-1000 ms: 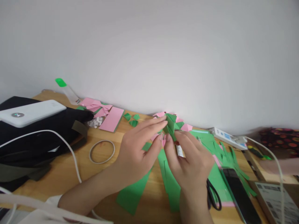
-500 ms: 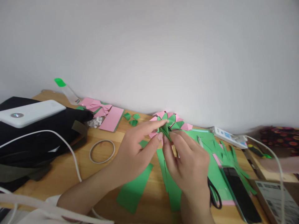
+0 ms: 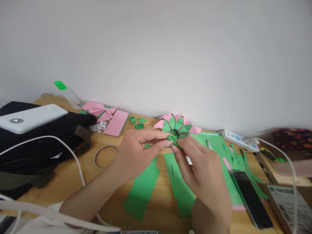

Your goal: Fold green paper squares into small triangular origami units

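Observation:
Between both hands is a small folded green paper piece [image 3: 173, 140], held above the table. My left hand [image 3: 138, 151] pinches its left end between thumb and index finger. The fingertips of my right hand [image 3: 200, 162] are closed on its right end. Just behind them lies a ring of pink and green folded paper [image 3: 179, 123], its near side partly hidden by my hands. Green paper strips [image 3: 141, 191] rest on the table below my left hand, and more green strips [image 3: 181, 195] lie beside my right wrist.
A tape ring [image 3: 96, 159], pink sheets [image 3: 117, 123] and small green folded pieces [image 3: 139, 126] lie left. A white power bank [image 3: 36, 117] sits on a black bag [image 3: 60, 139]. A phone [image 3: 252, 198] and power strip [image 3: 240, 140] are right. Another person's arm shows at far right.
The green piece has turned flatter between my fingers. My left hand has shifted slightly left and its fingers have come closer together. More of the pink and green ring shows.

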Tool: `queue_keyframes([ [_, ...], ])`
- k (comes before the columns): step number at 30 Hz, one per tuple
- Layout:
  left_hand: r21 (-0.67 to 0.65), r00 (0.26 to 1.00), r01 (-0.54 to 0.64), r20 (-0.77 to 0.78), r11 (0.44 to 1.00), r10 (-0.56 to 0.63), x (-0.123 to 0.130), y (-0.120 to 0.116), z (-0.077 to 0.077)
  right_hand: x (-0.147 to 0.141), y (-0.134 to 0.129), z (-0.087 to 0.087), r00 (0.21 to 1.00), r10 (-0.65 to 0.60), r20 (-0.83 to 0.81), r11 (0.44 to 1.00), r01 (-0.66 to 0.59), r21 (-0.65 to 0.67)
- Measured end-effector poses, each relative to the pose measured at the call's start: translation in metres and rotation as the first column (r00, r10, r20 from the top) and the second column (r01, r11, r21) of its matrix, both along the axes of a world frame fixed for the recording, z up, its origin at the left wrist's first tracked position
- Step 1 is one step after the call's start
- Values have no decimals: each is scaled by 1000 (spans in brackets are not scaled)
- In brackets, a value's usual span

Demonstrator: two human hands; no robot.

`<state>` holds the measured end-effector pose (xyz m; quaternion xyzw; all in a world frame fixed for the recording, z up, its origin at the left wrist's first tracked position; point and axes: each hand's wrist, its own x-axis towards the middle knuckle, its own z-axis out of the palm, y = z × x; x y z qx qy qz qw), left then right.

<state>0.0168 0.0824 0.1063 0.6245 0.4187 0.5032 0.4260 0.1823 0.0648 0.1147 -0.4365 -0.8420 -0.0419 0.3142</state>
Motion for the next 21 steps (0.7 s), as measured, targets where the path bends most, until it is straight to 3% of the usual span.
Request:
queue_keyframes([
  [4, -24, 999, 34, 18, 999, -34, -2, 0, -1, 6, 2, 2, 998, 35, -54, 999, -37, -31],
  [8, -64, 988, 39, 153, 997, -29, -2, 1, -4, 5, 2, 3, 962, 9, -272, 991, -46, -128],
  [15, -140, 913, 115, 405, 983, -49, 2, 4, -3, 2, -1, -2, 764, -68, -641, 941, -164, -295],
  [18, -163, 913, 157, 400, 974, -80, 2, 3, -3, 4, 1, -3, 731, -64, -679, 919, -222, -325],
  [21, -181, 929, 178, 355, 967, -105, 1, 3, -4, 6, 3, -4, 754, -45, -655, 913, -236, -333],
])
